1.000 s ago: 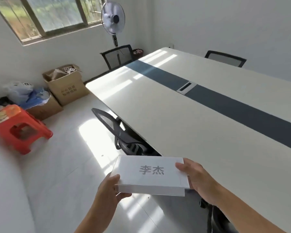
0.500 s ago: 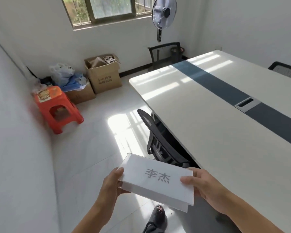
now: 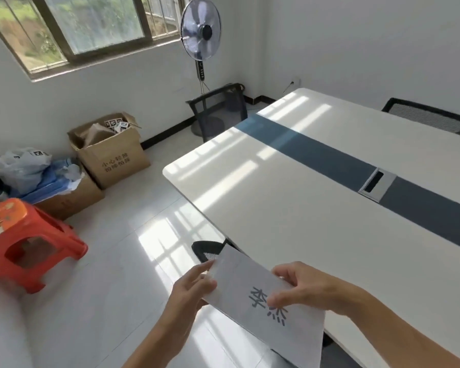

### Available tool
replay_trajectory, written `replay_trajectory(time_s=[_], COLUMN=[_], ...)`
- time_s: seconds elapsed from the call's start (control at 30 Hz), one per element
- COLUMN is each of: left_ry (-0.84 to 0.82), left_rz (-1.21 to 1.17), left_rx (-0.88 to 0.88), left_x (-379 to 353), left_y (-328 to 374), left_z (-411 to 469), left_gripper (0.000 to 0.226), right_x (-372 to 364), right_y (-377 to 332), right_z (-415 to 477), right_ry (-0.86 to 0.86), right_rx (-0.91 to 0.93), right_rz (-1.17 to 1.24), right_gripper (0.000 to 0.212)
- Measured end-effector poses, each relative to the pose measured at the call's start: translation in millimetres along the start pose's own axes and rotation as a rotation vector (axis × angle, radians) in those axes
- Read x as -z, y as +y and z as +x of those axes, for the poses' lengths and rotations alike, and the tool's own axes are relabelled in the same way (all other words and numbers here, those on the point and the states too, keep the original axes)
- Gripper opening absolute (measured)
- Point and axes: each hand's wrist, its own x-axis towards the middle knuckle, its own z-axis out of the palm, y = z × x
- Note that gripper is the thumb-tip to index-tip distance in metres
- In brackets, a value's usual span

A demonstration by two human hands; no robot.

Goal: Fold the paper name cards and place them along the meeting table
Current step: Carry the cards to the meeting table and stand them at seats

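Both hands pinch one white paper name card [image 3: 266, 312] in the air beside the near edge of the meeting table [image 3: 290, 213]: the left hand [image 3: 190, 290] closed on its left corner, the right hand [image 3: 303, 290] closed over the printed characters. The sheet looks thin, light and floppy, likely to crease easily, so holding its edges seems wisest. The tabletop is smooth, white and bare.

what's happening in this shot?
A person stands at the near edge of a long white meeting table and holds a paper name card in both bare hands. The left hand pinches its left end; the right hand grips it from above, thumb near the printed characters. The card is in the air, not on the table, and no other cards show on the visible tabletop. A mesh office chair sits tucked under the table just beyond the card.
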Motion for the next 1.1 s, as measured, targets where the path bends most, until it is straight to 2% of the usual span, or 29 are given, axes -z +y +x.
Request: replay_trajectory(time_s=[0.2,0.4,0.5,0.57,0.7,0.8,0.97,1.1], left_ry=[-0.221,-0.435,-0.406,-0.359,-0.274,-0.259,-0.259,-0.2], left_rz=[0.054,0.204,0.287,0.465,0.925,1.188,1.504,1.584], left_rx=[0.08,0.143,0.204,0.183,0.055,-0.075,-0.277,-0.371], left_x=[-22.2,-44.0,-58.2,-66.9,-86.3,-102.3,-116.4,-111.8], left_y=[30.5,60.2,52.4,34.4,-5.0,-26.9,-69.8,-96.7], left_z=[132.0,255.3,323.5,364.0,418.6,444.9,468.4,469.5], left_gripper=[0.068,0.062,0.042,0.028,0.045,0.053,0.064,0.074], right_x=[53.7,97.3,122.9,140.1,183.0,222.7,295.6,338.3], right_y=[-0.4,-6.0,1.5,9.7,34.3,54.2,90.7,121.6], right_z=[34.1,67.9,75.3,75.2,77.6,89.3,126.3,153.6], right_ry=[0.187,0.432,0.583,0.682,0.853,0.914,0.991,0.994], right_rx=[-0.117,-0.223,-0.303,-0.357,-0.493,-0.6,-0.679,-0.661], right_rz=[0.152,0.209,0.181,0.149,-0.086,-0.309,-0.544,-0.616], right_gripper=[0.02,0.026,0.029,0.029,0.025,0.036,0.048,0.046])
